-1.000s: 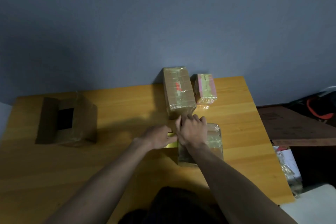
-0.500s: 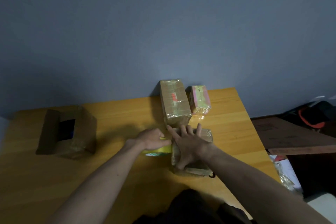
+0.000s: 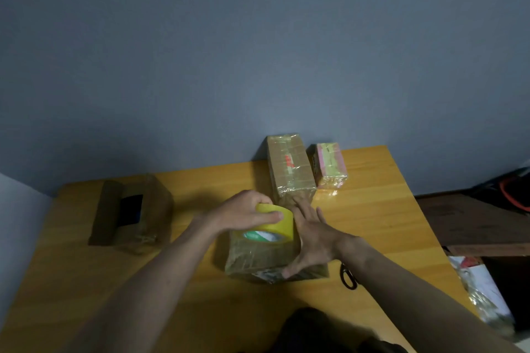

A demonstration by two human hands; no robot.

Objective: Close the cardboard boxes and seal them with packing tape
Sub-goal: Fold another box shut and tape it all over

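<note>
Since half a second ago the left hand (image 3: 243, 213) has lifted the yellow tape roll (image 3: 276, 222) off the table (image 3: 372, 209) onto the near box (image 3: 261, 255), fingers curled round its rim. The right hand (image 3: 311, 236) lies against the box's right side, fingers straight and spread, thumb low on the near edge. Both hands hide much of the box's top; whether tape runs from the roll to it cannot be told. The box sits mid-table, brown, glossy with clear tape. Black scissor handles (image 3: 348, 276) peek from under the right forearm. Far behind stand a tall taped box (image 3: 289, 166) and a pink taped box (image 3: 331, 165); left lies a dim open box (image 3: 132, 212).
</note>
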